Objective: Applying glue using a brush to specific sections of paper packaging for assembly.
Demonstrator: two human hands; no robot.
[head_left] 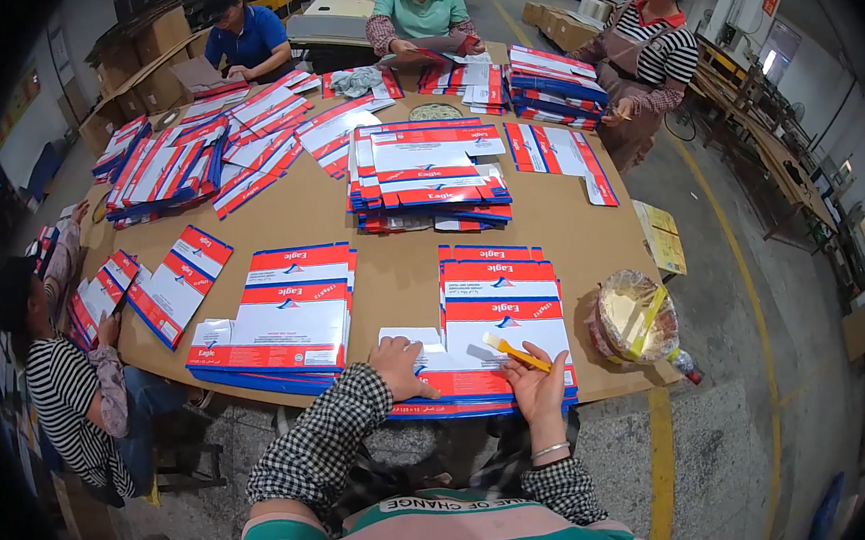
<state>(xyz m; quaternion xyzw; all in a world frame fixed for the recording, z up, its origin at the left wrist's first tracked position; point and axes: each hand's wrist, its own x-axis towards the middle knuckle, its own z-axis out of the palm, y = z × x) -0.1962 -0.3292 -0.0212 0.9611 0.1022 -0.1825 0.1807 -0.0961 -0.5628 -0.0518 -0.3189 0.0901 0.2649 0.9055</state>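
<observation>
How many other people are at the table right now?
4: striped-shirt person at left, blue-shirt person far left, green-shirt person far middle, apron-wearing person far right. Others may be hidden.

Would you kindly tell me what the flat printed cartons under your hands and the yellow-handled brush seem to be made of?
The flat cartons look like coated paperboard: thin, creased, faintly glossy print. The yellow-handled brush in the right hand appears plastic, smooth and uniformly coloured, though wood cannot be ruled out.

The head camera is looking steeply down, close above the fingers (550,370), facing across the table (393,273) beyond them.
</observation>
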